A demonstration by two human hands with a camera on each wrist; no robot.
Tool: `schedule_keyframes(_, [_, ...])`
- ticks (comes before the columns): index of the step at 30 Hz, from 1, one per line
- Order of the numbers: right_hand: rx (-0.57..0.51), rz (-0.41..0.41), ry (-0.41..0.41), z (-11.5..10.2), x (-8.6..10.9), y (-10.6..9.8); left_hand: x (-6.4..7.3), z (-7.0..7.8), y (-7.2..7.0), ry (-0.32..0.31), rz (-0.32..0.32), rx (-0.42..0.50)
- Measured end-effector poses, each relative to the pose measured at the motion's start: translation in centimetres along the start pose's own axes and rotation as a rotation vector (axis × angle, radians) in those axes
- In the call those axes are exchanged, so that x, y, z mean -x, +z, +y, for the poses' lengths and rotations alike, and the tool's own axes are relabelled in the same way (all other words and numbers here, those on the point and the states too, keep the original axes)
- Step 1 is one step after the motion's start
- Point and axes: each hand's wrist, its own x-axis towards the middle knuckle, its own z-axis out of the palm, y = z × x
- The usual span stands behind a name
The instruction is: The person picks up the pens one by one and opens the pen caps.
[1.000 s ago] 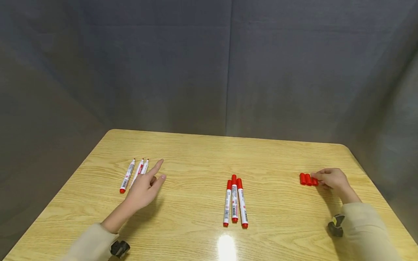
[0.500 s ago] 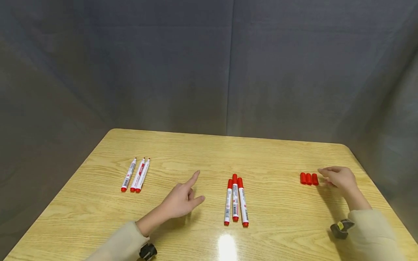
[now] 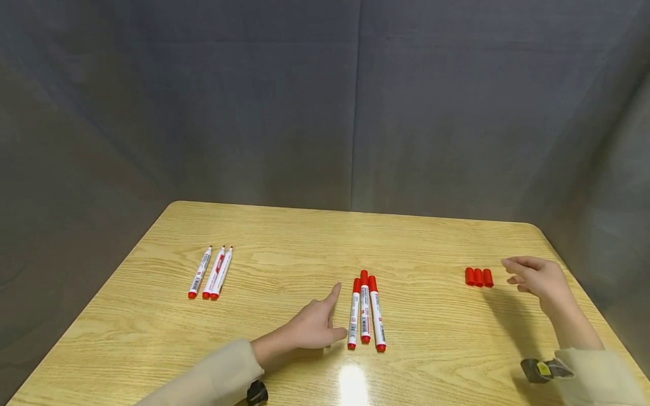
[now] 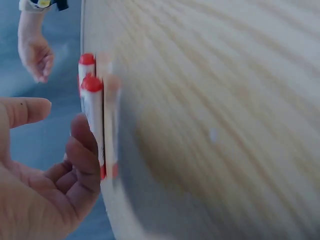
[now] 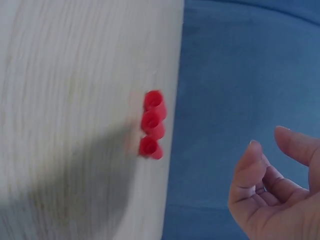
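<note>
Left hand (image 3: 312, 325) and right hand (image 3: 540, 279) are both staying out of any grip, grasping nothing. The left is hovering just beside three capped pens (image 3: 365, 310), index finger and thumb spread; whether it is touching the nearest one, I cannot tell. Those pens are lying close together near the middle of the counter (image 3: 284, 237), capped ends pointing away from the person. The right, fingers loosely curved, is hovering near three loose caps (image 3: 479, 277) sitting in a row. Three uncapped pens (image 3: 215, 272) are lying at the left, tips pointing away. Grey cloth (image 3: 254, 113) is hanging behind.
</note>
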Motion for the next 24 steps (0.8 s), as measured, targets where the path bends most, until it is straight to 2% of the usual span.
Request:
schedule_keyframes(2, [-0.03,0.013,0.012,1.9,-1.2,-0.1,-0.4,0.2,0.5,-0.031,-0.009,-0.011])
schedule_keyframes(3, [-0.058,0.024,0.015,2.1,-1.2,0.0,-0.5,0.3,0.7,-0.04,-0.013,-0.012])
schedule_keyframes(5, [-0.061,-0.003,0.001,0.3,-0.1,0.1,-0.9,0.5,1.1,-0.053,-0.028,0.0])
schedule_keyframes(9, [-0.095,-0.05,-0.052,-5.0,3.6,0.7,-1.5,0.8,1.5,-0.078,-0.065,0.029])
schedule_keyframes(12, [-0.124,-0.069,-0.092,-7.7,5.6,1.2,-1.9,0.9,1.8,-0.103,-0.087,0.017])
schedule_keyframes(17, [-0.159,-0.085,-0.124,-9.2,6.7,1.7,-2.3,1.0,2.2,-0.131,-0.087,-0.053])
schedule_keyframes(22, [-0.15,-0.088,-0.139,-9.6,6.9,2.1,-2.5,1.1,2.4,-0.109,-0.054,-0.167])
schedule_keyframes(24, [-0.131,-0.087,-0.144,-9.7,6.9,2.2,-2.5,1.1,2.5,-0.096,-0.043,-0.171])
